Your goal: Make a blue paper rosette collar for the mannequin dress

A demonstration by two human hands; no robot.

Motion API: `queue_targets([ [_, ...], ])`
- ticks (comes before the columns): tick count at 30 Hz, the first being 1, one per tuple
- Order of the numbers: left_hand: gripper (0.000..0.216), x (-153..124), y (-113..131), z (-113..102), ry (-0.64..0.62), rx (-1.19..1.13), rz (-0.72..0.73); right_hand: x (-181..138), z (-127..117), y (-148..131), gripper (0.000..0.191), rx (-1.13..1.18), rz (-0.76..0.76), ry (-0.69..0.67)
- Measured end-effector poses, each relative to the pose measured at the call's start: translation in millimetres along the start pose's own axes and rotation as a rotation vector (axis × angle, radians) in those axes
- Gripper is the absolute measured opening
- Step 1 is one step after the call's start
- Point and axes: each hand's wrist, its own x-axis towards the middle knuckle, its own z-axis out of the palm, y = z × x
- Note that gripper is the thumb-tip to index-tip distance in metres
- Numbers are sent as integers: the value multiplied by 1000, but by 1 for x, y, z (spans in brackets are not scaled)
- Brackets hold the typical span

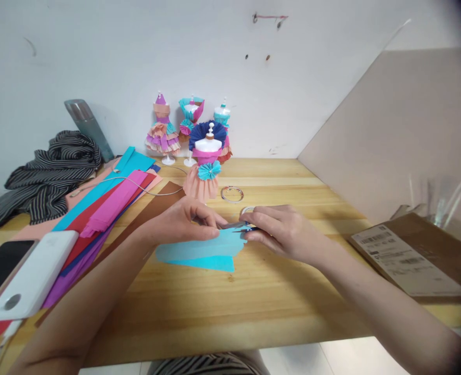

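My left hand [189, 221] pinches the upper edge of a turquoise strip of crepe paper [199, 251] just above the table. In my right hand [279, 229] is a small pair of scissors [241, 229], its blades pointing left at the strip's ragged right end. The fingers hide most of the scissor handles. A second, brighter turquoise piece of paper [210, 262] shows under the strip. Right behind my hands stands a small white dress form [207, 146] wearing a navy ruffled collar, a pink band, a turquoise rosette and a peach pleated skirt.
Several more dressed forms [162, 125] stand by the wall. Coloured paper strips [115, 203], a white power bank [35, 273] and a phone [3, 271] lie left. A striped cloth [54, 166] and a bottle [89, 125] sit behind. A wire ring [232, 194] and a cardboard box [421, 250] lie right.
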Motion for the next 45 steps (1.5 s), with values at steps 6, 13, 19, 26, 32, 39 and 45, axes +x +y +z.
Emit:
queue_targets([
  [6, 10, 0, -1, -1, 5, -3, -3, 1, -1, 0, 28, -11, -20, 5],
  [13, 12, 1, -2, -1, -19, -7, -2, 0, -1, 0, 27, -25, -48, 16],
  [19, 11, 1, -1, 0, -20, -6, -21, 0, -1, 0, 28, -35, -52, 19],
  [26, 12, 2, 1, 0, -16, 27, -42, 1, -3, -2, 24, -65, -44, 33],
  [32, 12, 2, 3, 3, -5, 52, -36, 1, -2, -2, 22, -66, -46, 34],
  [39, 16, 1, 1, 4, -2, 93, -36, 5, -4, -5, 23, -60, -53, 22],
  [45, 13, 2, 0, 3, -5, 105, -30, 6, -2, -5, 24, -52, -65, 28],
])
